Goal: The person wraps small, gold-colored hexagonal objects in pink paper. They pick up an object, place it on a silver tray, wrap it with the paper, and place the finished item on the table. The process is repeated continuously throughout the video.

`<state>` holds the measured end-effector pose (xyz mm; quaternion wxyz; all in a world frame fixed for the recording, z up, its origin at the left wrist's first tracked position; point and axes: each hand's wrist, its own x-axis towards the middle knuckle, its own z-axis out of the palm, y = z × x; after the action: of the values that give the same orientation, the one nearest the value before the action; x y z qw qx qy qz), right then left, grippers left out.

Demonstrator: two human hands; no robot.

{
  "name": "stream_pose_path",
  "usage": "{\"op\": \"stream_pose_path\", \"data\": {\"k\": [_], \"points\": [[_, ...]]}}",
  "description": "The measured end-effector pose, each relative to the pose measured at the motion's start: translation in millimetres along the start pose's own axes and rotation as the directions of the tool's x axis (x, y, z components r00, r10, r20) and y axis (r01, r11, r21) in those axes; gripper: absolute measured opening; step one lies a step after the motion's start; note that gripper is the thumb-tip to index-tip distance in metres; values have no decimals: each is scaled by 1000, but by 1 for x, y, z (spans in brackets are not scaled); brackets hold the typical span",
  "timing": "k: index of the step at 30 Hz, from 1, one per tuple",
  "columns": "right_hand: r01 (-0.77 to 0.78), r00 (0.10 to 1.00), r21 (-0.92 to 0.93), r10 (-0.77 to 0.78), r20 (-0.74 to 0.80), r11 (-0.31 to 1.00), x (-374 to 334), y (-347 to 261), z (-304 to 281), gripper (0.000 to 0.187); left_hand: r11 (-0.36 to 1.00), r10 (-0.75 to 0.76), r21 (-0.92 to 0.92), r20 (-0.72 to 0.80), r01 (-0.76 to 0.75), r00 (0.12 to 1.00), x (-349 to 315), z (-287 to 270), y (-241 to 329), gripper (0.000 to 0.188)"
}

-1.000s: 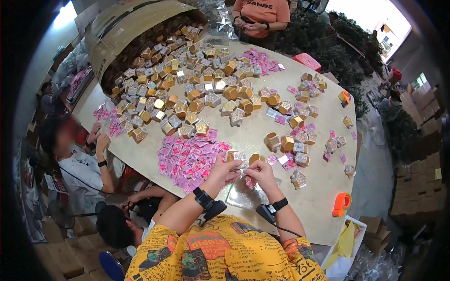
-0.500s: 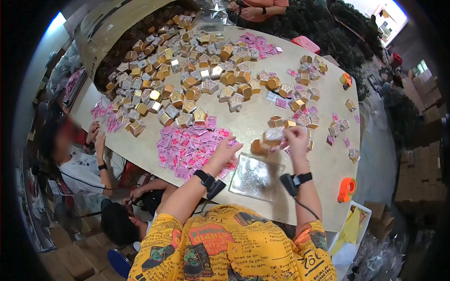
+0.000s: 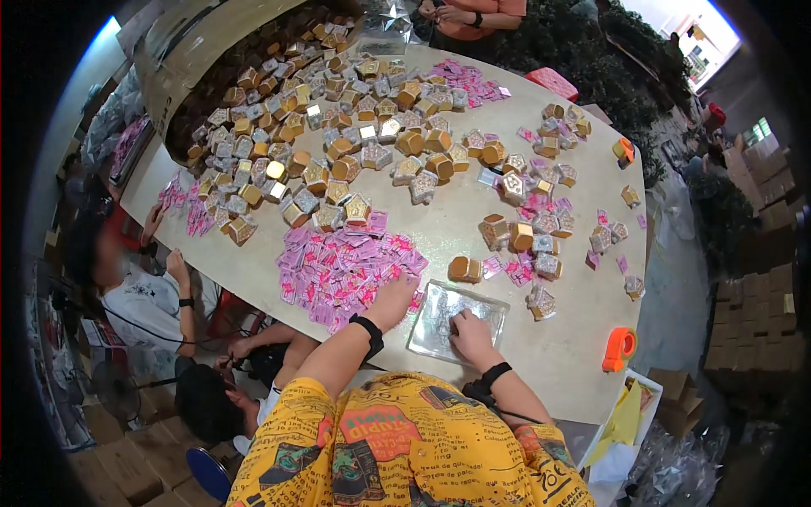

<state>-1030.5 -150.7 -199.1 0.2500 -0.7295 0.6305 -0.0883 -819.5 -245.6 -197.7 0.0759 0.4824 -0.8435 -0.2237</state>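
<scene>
My left hand (image 3: 394,302) rests at the right edge of a heap of small pink packets (image 3: 334,266), its fingers curled down among them. Whatever it grips is hidden under the hand. Over a shallow clear tray (image 3: 435,345) with shiny clear film in it, my right hand (image 3: 473,338) has thumb and fingers pressed together, touching the film. What sits between those fingertips is too small to make out. Just beyond the tray lies a gold box with many flat sides (image 3: 465,269). A clear-wrapped gold box (image 3: 541,302) sits farther right, near pink packets.
A large spread of gold and wrapped boxes (image 3: 338,160) spills from an open carton (image 3: 182,76) at the far left. Orange tape dispensers (image 3: 621,349) stand along the right edge. People sit at the left (image 3: 148,296); another person (image 3: 473,25) is across the table.
My right hand has left a wrapped box beyond the tray and come back onto the tray. That box now lies to the right. My left hand has lowered and curled into the pink packets.
</scene>
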Motion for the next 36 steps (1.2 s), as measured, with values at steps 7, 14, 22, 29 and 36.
{"op": "stream_pose_path", "data": {"k": [7,14,22,29,36], "points": [[29,993,126,-13,-121,992,-6,-6,-19,6,984,-118,-140,-45,111,992,3,-15,-5,15],[4,994,141,12,-111,990,-13,-7,-42,13,749,-321,-622,-39,229,946,-4,-47,-15,20],[44,989,241,-9,-145,970,-4,-13,-59,12,245,-399,-912,214,329,892,-10,-88,10,10],[-178,976,612,218,10,771,0,-11,-75,12,185,-368,-946,185,267,911,-13,-88,11,6],[-48,972,608,178,-155,793,2,-3,-60,13,137,-382,-915,305,379,873,-18,-92,15,7]]}}
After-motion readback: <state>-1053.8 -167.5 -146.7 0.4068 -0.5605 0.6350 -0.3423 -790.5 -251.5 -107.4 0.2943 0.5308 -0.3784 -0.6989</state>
